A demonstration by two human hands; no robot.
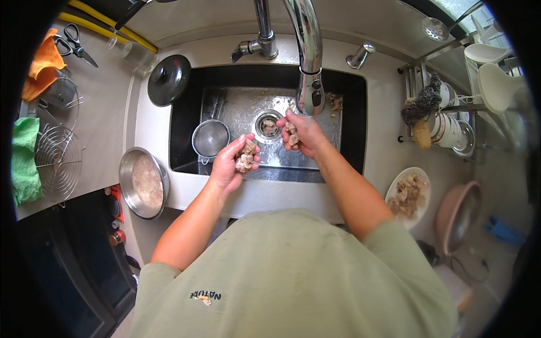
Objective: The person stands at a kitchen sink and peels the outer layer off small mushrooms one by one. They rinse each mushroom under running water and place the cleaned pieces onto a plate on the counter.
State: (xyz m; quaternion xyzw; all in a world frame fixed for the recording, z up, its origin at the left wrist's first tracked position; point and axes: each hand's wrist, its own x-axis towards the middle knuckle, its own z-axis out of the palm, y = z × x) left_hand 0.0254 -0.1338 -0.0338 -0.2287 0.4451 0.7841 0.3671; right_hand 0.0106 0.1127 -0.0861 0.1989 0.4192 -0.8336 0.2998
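Over the near part of the sink [236,101], my left hand [228,167] cups several chunks of pale cooked-looking meat [245,160]. My right hand [306,133] curls around more meat chunks [291,134], just below the spray head of the chrome faucet [310,95]. Between the two hands is the drain strainer [257,126], with pieces of meat or scraps in it. A round mesh strainer [210,139] lies in the sink beside my left hand. A plate [391,181] heaped with meat pieces stands on the right.
A steel bowl of cloudy liquid [147,181] sits at the counter's left edge. Behind it lies a black pot lid [169,80]. Scissors [76,46] and a wire rack [59,162] are further left. To the right stand a dish rack [448,110] and a pinkish basin [444,215].
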